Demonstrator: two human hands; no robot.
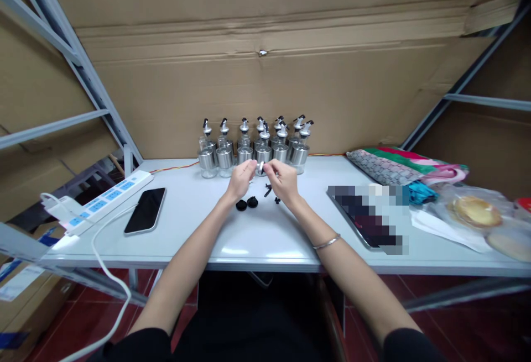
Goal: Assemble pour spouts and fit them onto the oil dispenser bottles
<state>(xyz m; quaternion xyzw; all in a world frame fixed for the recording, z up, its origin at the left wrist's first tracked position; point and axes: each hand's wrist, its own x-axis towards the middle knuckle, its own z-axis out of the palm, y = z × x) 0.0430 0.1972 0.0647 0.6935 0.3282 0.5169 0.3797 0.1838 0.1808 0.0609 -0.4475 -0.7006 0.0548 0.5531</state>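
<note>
Centrally in the frame, the left hand (241,178) and right hand (284,178) are pinching a small silver part (261,167) between closed fingertips, keeping it raised for close work. Black caps (247,203) are lying just below, with dispenser bottles (253,149) lining up behind

Both forearms bare. Thin silver bangle (327,242) on right wrist. Black short sleeves (409,345) visible at the upper arms; dark clothing at the lap.

no legible text, labels or numbers

A storeroom: metal shelving (62,47) and cardboard sheets (265,63) surround the table (257,240).
</note>
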